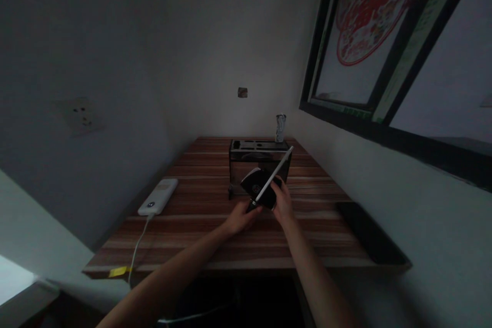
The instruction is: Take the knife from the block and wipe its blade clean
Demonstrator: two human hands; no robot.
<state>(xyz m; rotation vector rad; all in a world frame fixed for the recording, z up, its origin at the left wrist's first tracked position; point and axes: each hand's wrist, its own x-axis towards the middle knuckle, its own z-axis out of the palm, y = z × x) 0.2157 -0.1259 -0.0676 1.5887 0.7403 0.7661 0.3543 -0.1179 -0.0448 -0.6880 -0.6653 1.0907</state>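
Observation:
Both hands are close together over the middle of the table, in front of a dark-framed, see-through box (pixel 259 147) with slots in its top. My left hand (pixel 240 218) is closed around the short black handle of a long, narrow, pale knife-like tool (pixel 274 173), which slants up to the right. My right hand (pixel 283 200) grips a black, fan-shaped piece (pixel 255 183) with a pale curved edge and a small round mark. That piece lies behind the pale tool, and its lower part is hidden by my fingers. Whether the two touch I cannot tell.
A silver can-like object (pixel 280 128) stands behind the box. On the wooden table (pixel 207 164), a white power bank (pixel 158 197) with a cable (pixel 139 241) lies left. A dark flat slab (pixel 372 233) lies at the right edge. Walls flank both sides.

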